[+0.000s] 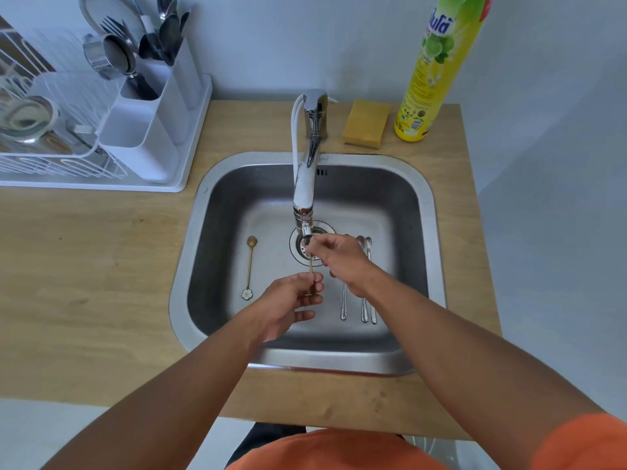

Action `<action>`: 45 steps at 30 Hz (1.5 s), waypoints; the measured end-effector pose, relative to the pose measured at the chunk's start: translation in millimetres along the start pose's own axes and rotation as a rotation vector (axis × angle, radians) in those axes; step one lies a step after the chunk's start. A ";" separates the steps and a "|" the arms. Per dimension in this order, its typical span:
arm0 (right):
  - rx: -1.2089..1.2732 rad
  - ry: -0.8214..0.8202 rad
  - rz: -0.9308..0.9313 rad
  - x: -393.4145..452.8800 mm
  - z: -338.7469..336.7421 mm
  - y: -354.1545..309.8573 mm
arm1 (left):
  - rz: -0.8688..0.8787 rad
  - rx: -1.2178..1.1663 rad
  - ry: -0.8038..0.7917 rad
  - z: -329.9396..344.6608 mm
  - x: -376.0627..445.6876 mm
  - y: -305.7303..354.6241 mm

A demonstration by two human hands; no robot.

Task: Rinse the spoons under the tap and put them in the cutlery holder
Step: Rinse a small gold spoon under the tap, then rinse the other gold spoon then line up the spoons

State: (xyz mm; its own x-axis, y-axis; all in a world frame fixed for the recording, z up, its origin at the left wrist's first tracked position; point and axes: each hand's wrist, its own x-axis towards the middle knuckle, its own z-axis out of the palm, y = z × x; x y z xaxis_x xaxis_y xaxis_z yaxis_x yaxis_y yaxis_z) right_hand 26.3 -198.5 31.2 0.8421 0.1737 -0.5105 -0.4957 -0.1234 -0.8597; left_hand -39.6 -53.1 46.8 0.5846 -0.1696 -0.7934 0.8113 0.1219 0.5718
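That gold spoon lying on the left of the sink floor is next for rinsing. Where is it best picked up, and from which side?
Pinch the thin stem of the gold spoon near its middle, coming straight down from above. It lies flat on the sink floor with bare steel on both sides, bowl toward the tap and flower end nearest the person. The left hand is closer, though it now holds another spoon.

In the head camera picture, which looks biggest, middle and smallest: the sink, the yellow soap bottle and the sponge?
1. Sink, by far the biggest.
2. Yellow soap bottle, tall; its top is cut off by the picture's edge.
3. Sponge, smallest.
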 end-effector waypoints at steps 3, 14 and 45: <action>-0.058 -0.028 0.031 -4.8 3.4 9.1 | -0.013 -0.030 -0.093 -1.4 -2.7 -9.4; -0.688 0.505 0.174 1.9 -44.2 30.8 | 0.109 0.786 0.520 -58.3 19.3 5.9; -0.863 0.538 0.274 9.3 -54.9 62.9 | -0.076 1.035 0.684 -85.7 38.9 2.5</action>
State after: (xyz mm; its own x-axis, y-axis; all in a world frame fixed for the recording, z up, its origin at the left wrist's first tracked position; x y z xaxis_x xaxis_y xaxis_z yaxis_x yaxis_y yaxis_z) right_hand 14.7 -258.3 -26.6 0.8122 -0.3958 -0.4286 -0.5421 -0.7835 -0.3038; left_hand -14.8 24.5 -0.6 0.6684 0.4394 -0.6002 0.6432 -0.7467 0.1696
